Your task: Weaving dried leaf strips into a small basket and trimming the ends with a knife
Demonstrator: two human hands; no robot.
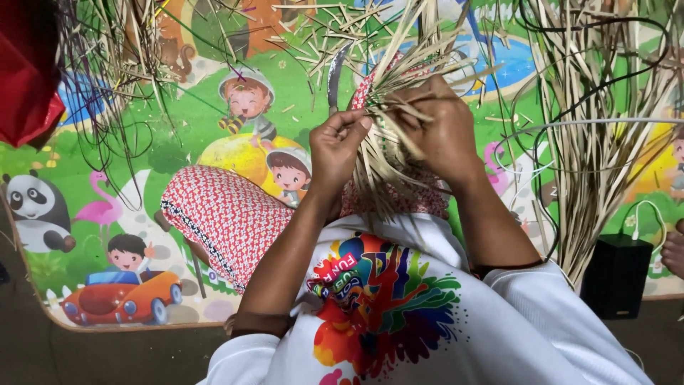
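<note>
While both hands worked at chest height, the left hand [340,146] pinched pale straw strips [381,167] and the right hand [442,128] closed around the same bundle; beyond the grip lay a cartoon play mat [178,107].

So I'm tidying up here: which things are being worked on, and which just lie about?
In hand: bundle of dry straw strips, held by left hand and right hand.

Lying about: black box, red bag, straw pile, cartoon play mat.
</note>
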